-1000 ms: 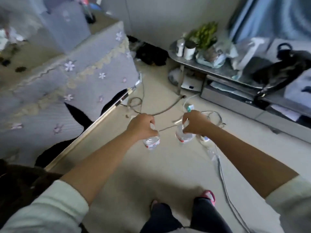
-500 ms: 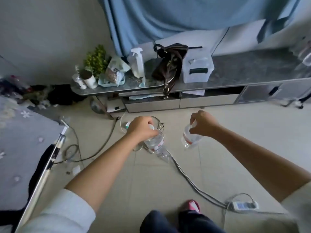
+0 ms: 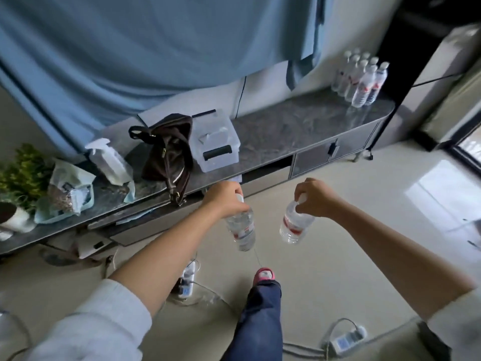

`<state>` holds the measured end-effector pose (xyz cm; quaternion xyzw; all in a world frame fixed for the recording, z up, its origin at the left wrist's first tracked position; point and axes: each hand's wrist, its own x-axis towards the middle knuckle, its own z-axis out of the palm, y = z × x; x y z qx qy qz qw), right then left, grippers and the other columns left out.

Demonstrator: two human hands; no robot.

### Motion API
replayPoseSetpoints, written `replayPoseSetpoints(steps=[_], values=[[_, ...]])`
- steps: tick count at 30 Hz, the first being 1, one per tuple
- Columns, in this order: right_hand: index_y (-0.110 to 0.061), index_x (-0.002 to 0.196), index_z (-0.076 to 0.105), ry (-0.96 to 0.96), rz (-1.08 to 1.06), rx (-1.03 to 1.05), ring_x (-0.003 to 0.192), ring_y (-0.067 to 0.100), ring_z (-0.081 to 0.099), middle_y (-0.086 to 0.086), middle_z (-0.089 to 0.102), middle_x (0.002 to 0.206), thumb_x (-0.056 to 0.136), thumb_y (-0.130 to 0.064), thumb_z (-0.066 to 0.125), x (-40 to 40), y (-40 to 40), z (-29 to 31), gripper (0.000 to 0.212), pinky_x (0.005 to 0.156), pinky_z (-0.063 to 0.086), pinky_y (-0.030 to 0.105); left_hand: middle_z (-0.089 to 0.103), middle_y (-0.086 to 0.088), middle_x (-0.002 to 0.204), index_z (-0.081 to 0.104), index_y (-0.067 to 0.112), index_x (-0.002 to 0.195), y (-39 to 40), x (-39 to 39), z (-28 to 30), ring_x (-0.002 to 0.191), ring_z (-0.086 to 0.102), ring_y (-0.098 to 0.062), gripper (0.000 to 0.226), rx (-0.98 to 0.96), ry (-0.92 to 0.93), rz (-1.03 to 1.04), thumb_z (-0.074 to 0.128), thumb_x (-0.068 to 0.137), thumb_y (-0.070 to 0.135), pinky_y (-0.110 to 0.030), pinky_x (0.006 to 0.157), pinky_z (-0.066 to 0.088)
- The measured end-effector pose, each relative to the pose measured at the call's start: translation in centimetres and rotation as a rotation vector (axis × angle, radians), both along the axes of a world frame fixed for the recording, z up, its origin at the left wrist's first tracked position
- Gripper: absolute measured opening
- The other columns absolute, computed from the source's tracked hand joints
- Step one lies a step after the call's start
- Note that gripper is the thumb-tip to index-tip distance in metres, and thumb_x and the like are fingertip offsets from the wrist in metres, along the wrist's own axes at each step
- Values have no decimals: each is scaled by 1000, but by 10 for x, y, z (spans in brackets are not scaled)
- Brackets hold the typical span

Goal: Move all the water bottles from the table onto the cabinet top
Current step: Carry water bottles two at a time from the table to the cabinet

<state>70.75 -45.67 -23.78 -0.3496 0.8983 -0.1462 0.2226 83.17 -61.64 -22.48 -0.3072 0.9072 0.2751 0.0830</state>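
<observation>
We hold a bottle by its cap in each hand: left hand (image 3: 226, 198) on one bottle (image 3: 240, 227), right hand (image 3: 313, 198) on another (image 3: 294, 226). Both hang over the floor; we should carry them steadily to the cabinet top (image 3: 299, 126) and stand them beside the cluster of bottles (image 3: 360, 80).

Grey marble cabinet top (image 3: 286, 131); bottle cluster (image 3: 360, 80), clear box (image 3: 216, 142), brown handbag (image 3: 169, 149).

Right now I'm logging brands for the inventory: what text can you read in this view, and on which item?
None is legible.
Red labels on the two held bottles: blurred.
Labels on the bottles on the cabinet: too small.
Packet by the plant: print unreadable.
</observation>
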Motion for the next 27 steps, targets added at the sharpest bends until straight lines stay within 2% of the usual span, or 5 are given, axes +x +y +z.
replayPoseSetpoints(steps=[4, 10, 19, 24, 27], values=[[-3, 101, 67, -33, -71, 44, 85, 19, 44, -9, 37, 69, 77, -6, 62, -71, -13, -2, 25, 50, 28, 15, 56, 0, 83, 53, 19, 70, -23, -86, 3, 79, 52, -18, 17, -18, -26, -160, 71, 72, 21, -21, 56, 38], [-2, 111, 61, -29, -265, 29, 101, 30, 53, 16, 55, 118, 76, -4, 63, -178, -19, -3, 35, 71, 33, 22, 52, -1, 92, 57, 17, 81, -48, -218, 8, 82, 49, -18, 14, -28, -3, -318, 69, 74, 20, -24, 67, 37], [-6, 111, 64, -1, -300, 101, 99, 32, 53, -7, 27, 69, 79, -3, 59, -329, -8, -8, 32, 73, 37, 23, 57, -5, 89, 42, 25, 55, -50, -391, -14, 80, 51, -20, 33, 20, -23, -352, 69, 71, 16, -26, 67, 40], [-6, 112, 64, 0, -212, 135, 93, 28, 49, -13, 22, 67, 81, -1, 54, -428, 14, -20, 33, 50, 27, 16, 54, 0, 87, 41, 25, 55, -27, -485, -22, 80, 50, -17, 33, 21, -55, -353, 68, 72, 15, -20, 51, 34], [-7, 113, 63, -20, -187, 159, 86, 20, 41, -5, 30, 74, 82, -1, 52, -488, 30, -24, 34, 50, 27, 18, 54, 1, 82, 42, 25, 55, -12, -540, -21, 79, 51, -17, 32, 18, -100, -349, 68, 71, 16, -21, 53, 36]])
